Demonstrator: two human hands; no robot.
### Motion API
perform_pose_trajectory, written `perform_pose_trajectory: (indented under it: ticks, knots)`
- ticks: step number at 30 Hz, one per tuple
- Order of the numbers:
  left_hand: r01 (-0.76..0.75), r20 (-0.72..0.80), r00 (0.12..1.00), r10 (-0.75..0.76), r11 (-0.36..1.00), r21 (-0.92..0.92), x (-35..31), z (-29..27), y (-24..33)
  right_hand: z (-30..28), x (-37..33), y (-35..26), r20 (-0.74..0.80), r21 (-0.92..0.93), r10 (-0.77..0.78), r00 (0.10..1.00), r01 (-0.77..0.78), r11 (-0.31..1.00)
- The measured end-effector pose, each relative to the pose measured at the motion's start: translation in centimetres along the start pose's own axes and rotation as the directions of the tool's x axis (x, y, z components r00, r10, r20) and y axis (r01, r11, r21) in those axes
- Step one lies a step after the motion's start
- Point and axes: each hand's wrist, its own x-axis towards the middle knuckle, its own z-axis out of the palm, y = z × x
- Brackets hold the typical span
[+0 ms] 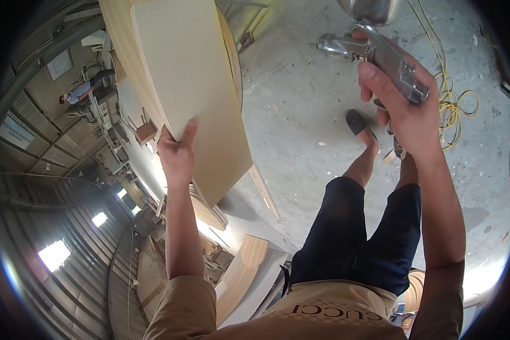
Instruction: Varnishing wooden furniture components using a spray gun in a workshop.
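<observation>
My right hand (408,99) is wrapped round the grip of a silver metal spray gun (374,54), held up at the upper right. Its nozzle points left, toward a board, and a metal cup sits against it at the top edge of the view. On the left, my left hand (177,150) grips the edge of a large pale wooden board (201,107), the thumb lying on its broad face and the fingers partly hidden behind. The board stands tilted, its long side running up past the top of the view.
A yellow hose (453,107) lies coiled on the grey concrete floor (300,136) at the right. Curved wooden pieces (241,266) lie behind my left arm. A thin wooden strip (264,190) rests near the board's lower corner. Another person (79,93) is far off at the left.
</observation>
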Motion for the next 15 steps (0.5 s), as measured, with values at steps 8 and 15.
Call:
perform_pose_trajectory:
  ticks: [8, 15]
  knots:
    - [0.024, 0.001, 1.000, -0.024, 1.000, -0.006, 0.1, 0.2, 0.3, -0.3, -1.7, 2.2, 0.050, -0.026, -0.005, 0.999, 0.006, 1.000]
    - [-0.001, -0.011, 1.000, 0.001, 0.998, 0.059, 0.0, -0.1, 0.0, -0.7, -5.1, 3.6, 0.195, -0.011, 0.123, 0.973, -0.123, 0.992]
